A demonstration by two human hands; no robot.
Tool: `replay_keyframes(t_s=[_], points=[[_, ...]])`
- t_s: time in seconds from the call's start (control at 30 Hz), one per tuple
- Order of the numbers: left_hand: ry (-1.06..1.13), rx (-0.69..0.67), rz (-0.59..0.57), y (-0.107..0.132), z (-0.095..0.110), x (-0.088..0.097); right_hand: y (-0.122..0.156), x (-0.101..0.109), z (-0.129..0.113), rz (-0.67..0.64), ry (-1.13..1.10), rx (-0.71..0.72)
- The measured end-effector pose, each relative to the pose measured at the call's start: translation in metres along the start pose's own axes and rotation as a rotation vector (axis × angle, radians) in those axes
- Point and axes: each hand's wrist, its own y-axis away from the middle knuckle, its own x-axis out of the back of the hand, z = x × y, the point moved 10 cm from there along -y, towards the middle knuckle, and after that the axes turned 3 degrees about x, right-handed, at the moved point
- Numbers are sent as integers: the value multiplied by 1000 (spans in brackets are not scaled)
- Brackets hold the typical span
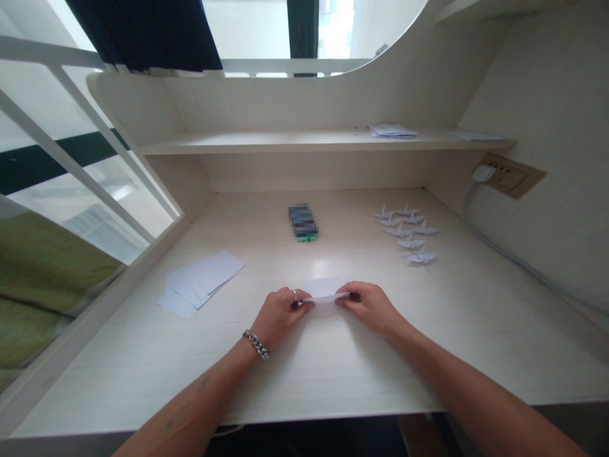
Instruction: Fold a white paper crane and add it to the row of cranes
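Observation:
A sheet of white paper (pixel 325 287) is held near the front middle of the desk, its near edge lifted and folded over. My left hand (pixel 284 312), with a ring and a chain bracelet at the wrist, pinches the left end of that edge between thumb and fingers. At the right end, my right hand (pixel 367 306) grips the same edge in a like pinch. Several folded white paper cranes (pixel 405 228) stand in a group at the back right. To the left lies a loose stack of white paper sheets (pixel 204 280).
Behind the paper lies a phone (pixel 303 222), blurred out, with a green lower edge. A shelf (pixel 285 141) runs along the back, carrying folded papers (pixel 392 131). A grey cable (pixel 514 257) hangs from the wall socket (pixel 511 175) on the right. White rails (pixel 95 168) border the left side.

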Motion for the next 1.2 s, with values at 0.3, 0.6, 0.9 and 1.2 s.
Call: replay_keyframes(t_s=[0.3,0.6,0.9,1.2], points=[[68,65,-13,-4,2,0,-1,3,-2,1,0,-52],[48,334,74,-19,-21,1,-17,10,16,78,98,-278],[-28,408,60,-15,-20,5,-10,13,14,56,161,-374],[-52,413,16,-2,-18,2,5,11,6,23,263,-388]])
